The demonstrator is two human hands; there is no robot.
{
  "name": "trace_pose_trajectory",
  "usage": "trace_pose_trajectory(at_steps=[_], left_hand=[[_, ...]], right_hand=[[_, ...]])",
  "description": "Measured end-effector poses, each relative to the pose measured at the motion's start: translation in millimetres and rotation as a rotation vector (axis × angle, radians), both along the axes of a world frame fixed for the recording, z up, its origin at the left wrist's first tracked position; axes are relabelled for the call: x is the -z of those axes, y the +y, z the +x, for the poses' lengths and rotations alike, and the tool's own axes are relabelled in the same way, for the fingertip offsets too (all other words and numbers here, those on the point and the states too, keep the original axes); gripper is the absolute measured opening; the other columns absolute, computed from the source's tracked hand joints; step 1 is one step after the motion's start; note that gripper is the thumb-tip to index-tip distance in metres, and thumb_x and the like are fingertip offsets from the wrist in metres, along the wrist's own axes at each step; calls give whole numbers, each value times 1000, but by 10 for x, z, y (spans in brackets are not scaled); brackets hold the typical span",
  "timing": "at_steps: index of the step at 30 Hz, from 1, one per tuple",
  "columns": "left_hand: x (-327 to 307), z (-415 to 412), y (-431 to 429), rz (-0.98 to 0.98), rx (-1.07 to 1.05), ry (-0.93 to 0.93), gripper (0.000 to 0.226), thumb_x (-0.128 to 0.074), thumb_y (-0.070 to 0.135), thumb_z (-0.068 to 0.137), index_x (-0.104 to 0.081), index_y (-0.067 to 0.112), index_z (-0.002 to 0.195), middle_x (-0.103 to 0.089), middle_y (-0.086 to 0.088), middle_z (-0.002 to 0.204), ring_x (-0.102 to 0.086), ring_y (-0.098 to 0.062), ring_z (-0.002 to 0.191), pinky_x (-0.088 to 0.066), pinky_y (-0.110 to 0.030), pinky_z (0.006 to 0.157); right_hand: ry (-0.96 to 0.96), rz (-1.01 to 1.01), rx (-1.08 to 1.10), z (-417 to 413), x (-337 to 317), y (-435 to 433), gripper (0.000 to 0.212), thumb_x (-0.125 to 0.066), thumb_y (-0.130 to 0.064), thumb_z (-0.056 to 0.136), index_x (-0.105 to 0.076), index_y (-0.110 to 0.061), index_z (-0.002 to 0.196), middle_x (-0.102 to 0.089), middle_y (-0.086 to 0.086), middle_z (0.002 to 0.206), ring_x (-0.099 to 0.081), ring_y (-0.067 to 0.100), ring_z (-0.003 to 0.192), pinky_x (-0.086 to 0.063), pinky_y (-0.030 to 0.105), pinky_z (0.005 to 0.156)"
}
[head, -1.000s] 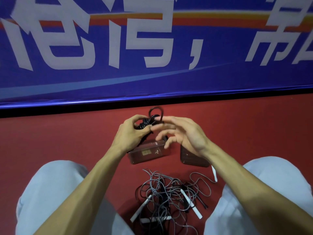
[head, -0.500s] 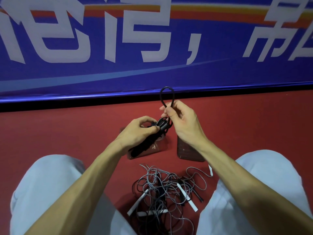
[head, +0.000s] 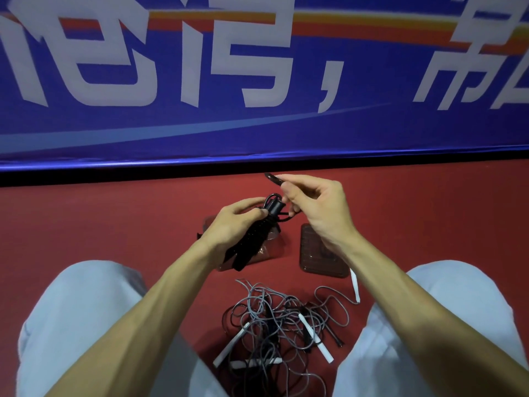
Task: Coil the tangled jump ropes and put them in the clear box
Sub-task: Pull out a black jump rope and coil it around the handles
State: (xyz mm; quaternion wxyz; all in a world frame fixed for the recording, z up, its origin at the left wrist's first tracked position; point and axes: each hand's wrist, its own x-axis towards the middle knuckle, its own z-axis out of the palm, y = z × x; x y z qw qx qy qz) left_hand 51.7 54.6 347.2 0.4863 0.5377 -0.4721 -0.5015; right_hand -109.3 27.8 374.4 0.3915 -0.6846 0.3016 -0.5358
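My left hand (head: 232, 222) grips the black jump rope (head: 252, 239) by its bundled handles, which point down toward my lap, with cord wound round their top. My right hand (head: 317, 207) pinches the last loop of black cord, whose tip sticks out past my fingers toward the wall. Beneath my hands the clear box (head: 272, 247) stands on the red floor, mostly hidden by the left hand and the rope. A tangle of grey jump ropes (head: 274, 322) with white handles lies between my knees.
The box's clear lid (head: 317, 253) lies flat to the right of the box. A blue banner wall (head: 257, 81) closes off the floor just behind the box. My knees in light trousers (head: 83, 316) flank the tangle on both sides.
The right hand has brought the tall upright cord loop down and pulled it tight to the right. The left hand keeps its hold on the handles.
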Motion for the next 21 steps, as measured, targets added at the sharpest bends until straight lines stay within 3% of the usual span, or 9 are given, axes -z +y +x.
trace_pose_trajectory(at_steps=[3,7,9,12,14,17,21], left_hand=[[-62,-2,26,15,-21,175,29,-60,14,93,-71,33,113,-72,-7,84,-67,-19,63,-56,-31,57],[-129,42,61,51,-19,314,28,-60,16,93,-72,30,114,-72,-9,89,-67,-22,76,-56,-29,56],[-137,48,72,52,-6,328,28,-61,17,93,-72,30,114,-72,-9,92,-66,-23,78,-55,-29,57],[-135,36,91,24,2,312,26,-61,15,93,-73,29,112,-73,-10,90,-66,-22,72,-57,-32,58],[-117,19,100,-31,4,236,26,-60,14,94,-73,28,111,-72,-7,86,-66,-18,66,-57,-32,58],[-69,-5,109,-144,5,67,28,-60,14,95,-71,29,116,-74,1,87,-65,-11,65,-56,-29,57],[36,19,85,-266,-20,-229,29,-65,27,92,-68,44,115,-73,17,105,-66,-8,77,-61,-38,71]], right_hand=[[-26,9,56,-7,6,-2,23,-71,-4,83,-72,-14,104,-73,1,80,-62,10,61,-54,23,54],[4,-25,221,-23,61,-47,21,-76,-8,80,-74,-14,100,-74,3,84,-69,13,67,-58,27,59],[101,-113,325,-35,103,-85,15,-78,-13,79,-77,-16,94,-74,1,80,-70,14,65,-58,27,59],[290,-339,451,-21,152,-116,10,-79,-16,76,-79,-13,86,-71,-1,69,-62,10,58,-47,15,58],[378,-459,476,-17,167,-115,10,-79,-13,75,-79,-12,85,-68,1,64,-57,9,54,-42,12,54],[474,-547,473,-35,182,-113,9,-74,-14,78,-79,-11,85,-65,4,62,-59,16,53,-47,27,53],[572,-608,476,-42,224,-118,17,-66,-20,81,-77,-7,78,-61,6,59,-57,21,51,-50,34,49]])
